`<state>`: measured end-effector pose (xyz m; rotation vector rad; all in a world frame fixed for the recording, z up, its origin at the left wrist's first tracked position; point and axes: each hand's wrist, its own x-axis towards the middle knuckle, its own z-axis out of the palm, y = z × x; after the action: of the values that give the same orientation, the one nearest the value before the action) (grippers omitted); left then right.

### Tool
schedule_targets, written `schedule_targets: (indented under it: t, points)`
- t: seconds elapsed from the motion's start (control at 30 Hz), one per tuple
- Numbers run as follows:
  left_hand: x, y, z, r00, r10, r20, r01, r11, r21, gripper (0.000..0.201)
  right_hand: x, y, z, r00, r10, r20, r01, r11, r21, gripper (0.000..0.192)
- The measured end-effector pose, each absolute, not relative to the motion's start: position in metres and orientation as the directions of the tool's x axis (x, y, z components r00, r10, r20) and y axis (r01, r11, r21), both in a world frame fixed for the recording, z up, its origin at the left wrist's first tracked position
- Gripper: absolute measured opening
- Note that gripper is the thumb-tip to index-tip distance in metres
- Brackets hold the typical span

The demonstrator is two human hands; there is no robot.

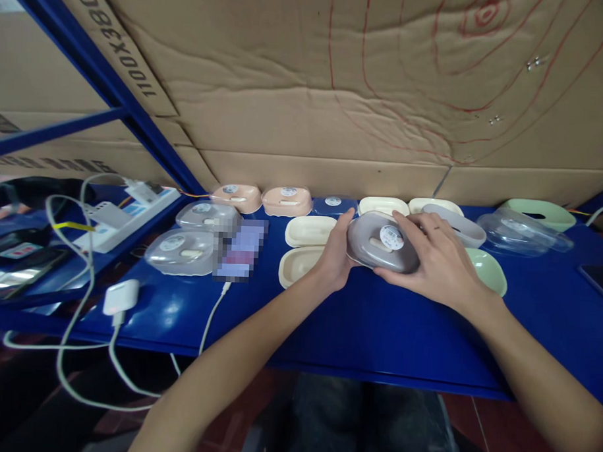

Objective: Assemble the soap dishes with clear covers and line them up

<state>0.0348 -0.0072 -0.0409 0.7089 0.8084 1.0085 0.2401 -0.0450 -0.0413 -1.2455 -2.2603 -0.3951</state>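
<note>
Grey lidded soap box [383,242] held above mid-shelf [377,321], nearer the back edge. Long axis left-right, labelled lid tilted toward camera. Left hand [333,257] cups its left end; right hand [436,260] curled over its right end.

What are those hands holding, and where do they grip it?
A grey oval box with a clear lid. The left hand holds its left end; the right hand grips the right side, fingers over the lid.
</note>
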Motion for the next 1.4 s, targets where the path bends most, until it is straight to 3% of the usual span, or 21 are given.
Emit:
schedule_targets:
  t: [0.1, 0.2, 0.37, 0.53, 0.63, 0.7, 0.8, 0.87, 1.1, 1.4]
  points:
    - [0.036, -0.008, -0.041, 0.303, 0.93, -0.208, -0.452, 0.332, 0.828, 0.049, 0.241, -0.044, -0.042, -0.444, 0.689, 0.573, 0.843, 0.538, 0.006, 0.095]
    - [0.037, -0.011, -0.043, 0.286, 0.942, -0.175, -0.421, 0.288, 0.86, 0.047, 0.242, -0.044, -0.042, -0.421, 0.702, 0.574, 0.832, 0.551, -0.065, 0.096]
    - [0.035, -0.014, -0.04, 0.291, 0.95, -0.113, -0.446, 0.239, 0.862, 0.048, 0.242, -0.047, -0.043, -0.273, 0.732, 0.624, 0.747, 0.57, -0.342, 0.096]
    - [0.032, -0.015, -0.036, 0.286, 0.958, -0.029, -0.538, 0.186, 0.822, 0.049, 0.236, -0.046, -0.042, 0.073, 0.8, 0.595, 0.37, 0.532, -0.761, 0.059]
    - [0.032, -0.015, -0.037, 0.293, 0.956, 0.0, -0.568, 0.174, 0.804, 0.051, 0.233, -0.045, -0.037, 0.218, 0.871, 0.44, 0.157, 0.413, -0.897, 0.055]
    - [0.032, -0.015, -0.037, 0.306, 0.952, 0.019, -0.58, 0.17, 0.797, 0.052, 0.232, -0.046, -0.031, 0.207, 0.936, 0.286, 0.024, 0.287, -0.958, 0.054]
    - [0.032, -0.015, -0.037, 0.324, 0.946, 0.031, -0.576, 0.171, 0.799, 0.054, 0.229, -0.05, -0.023, 0.101, 0.991, 0.088, -0.148, 0.102, -0.984, 0.055]
    - [0.032, -0.014, -0.038, 0.331, 0.943, 0.039, -0.567, 0.166, 0.807, 0.054, 0.229, -0.051, -0.021, 0.07, 0.997, 0.037, -0.207, 0.051, -0.977, 0.059]
    - [0.028, -0.009, -0.045, 0.345, 0.936, 0.067, -0.502, 0.124, 0.856, 0.047, 0.234, -0.048, -0.03, 0.033, 0.999, 0.022, -0.263, 0.03, -0.964, 0.054]
    - [0.028, -0.011, -0.037, 0.348, 0.937, 0.029, -0.49, 0.156, 0.857, 0.054, 0.232, -0.05, -0.029, 0.029, 0.999, 0.042, -0.21, 0.047, -0.977, 0.048]
